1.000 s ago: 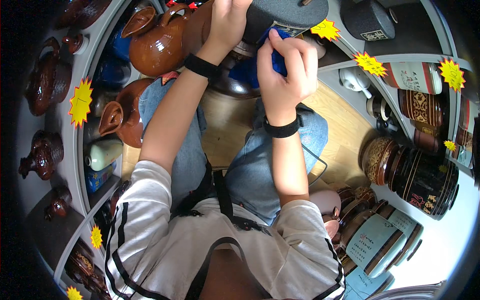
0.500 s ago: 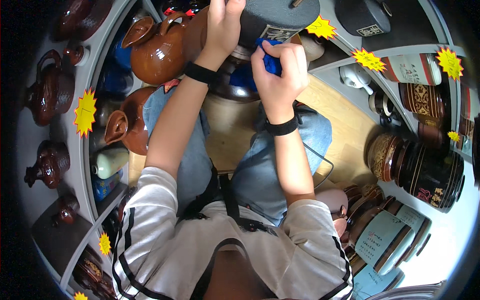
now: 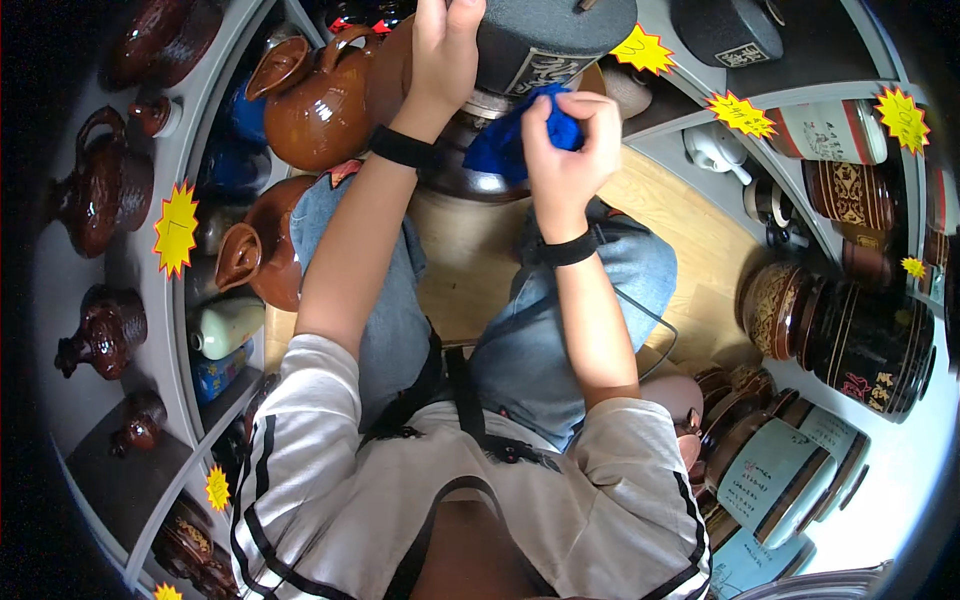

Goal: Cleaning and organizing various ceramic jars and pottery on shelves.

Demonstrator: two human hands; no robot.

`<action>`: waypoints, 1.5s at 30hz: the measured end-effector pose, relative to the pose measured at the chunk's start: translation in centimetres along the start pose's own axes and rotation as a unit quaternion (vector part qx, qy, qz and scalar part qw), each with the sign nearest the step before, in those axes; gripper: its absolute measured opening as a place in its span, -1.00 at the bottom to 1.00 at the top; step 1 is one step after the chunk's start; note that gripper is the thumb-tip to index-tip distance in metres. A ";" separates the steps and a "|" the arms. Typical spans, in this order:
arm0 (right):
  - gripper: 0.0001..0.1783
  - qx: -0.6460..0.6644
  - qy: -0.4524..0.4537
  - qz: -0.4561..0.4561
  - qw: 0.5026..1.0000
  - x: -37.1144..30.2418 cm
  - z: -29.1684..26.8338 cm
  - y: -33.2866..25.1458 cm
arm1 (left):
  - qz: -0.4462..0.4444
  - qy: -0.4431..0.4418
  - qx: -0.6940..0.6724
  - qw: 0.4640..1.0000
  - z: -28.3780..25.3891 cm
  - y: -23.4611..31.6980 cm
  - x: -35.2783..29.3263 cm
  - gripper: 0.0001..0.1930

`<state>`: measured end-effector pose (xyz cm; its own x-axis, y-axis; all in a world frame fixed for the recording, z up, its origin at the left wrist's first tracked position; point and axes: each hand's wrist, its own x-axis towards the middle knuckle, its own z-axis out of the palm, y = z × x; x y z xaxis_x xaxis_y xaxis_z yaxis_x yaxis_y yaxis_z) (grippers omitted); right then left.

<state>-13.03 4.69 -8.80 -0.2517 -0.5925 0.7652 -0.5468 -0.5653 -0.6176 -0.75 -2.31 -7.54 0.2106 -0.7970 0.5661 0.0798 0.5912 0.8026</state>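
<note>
A dark grey jar [image 3: 545, 35] with a flat lid and a small knob stands at the top of the view, a label with characters on its near side. My left hand [image 3: 447, 60] is against the jar's left side, holding it; its fingertips run out of the picture. In my right hand [image 3: 580, 145], closed with thumb and fingers pinched, is a blue cloth [image 3: 500, 145]. It hangs just below the jar's label, partly over a shiny dark brown jar [image 3: 470, 183] beneath. Whether the cloth touches the grey jar cannot be made out.
Close on my left stand two brown glazed jugs [image 3: 315, 115] and a pale green bottle [image 3: 228, 327]. Shelves with dark teapots [image 3: 100, 180] rise beyond. Rightward are another black jar [image 3: 728, 30], a white teapot [image 3: 715, 150], patterned jars [image 3: 870, 340] and labelled blue jars [image 3: 765, 480].
My right hand has moved slightly right and downward, and more of the blue cloth shows. The left hand stays against the grey jar.
</note>
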 end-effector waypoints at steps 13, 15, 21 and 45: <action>-0.64 0.080 0.087 0.026 0.993 -0.1 -1.0 -1.1 | 0.044 0.030 0.042 0.998 -0.1 -1.3 0.4 -0.47; -0.53 0.177 0.088 0.082 0.977 -0.2 -0.1 -0.7 | 0.023 0.017 0.017 0.999 -0.1 -1.6 0.6 -0.48; -0.46 -0.031 -0.045 0.098 0.994 -0.1 -0.4 -0.6 | -0.017 0.006 -0.019 1.000 -0.8 -1.6 0.1 -0.42; -0.70 0.132 0.007 0.289 0.948 1.7 -0.4 2.9 | -0.138 0.078 -0.026 0.987 -0.1 -4.2 0.3 -0.52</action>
<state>-15.38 2.33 -9.24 -0.4597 -0.8409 0.2857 -0.0959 -0.2728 -0.9573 -0.96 -5.01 -10.81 0.3208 -0.9021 0.2885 0.2040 0.3633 0.9091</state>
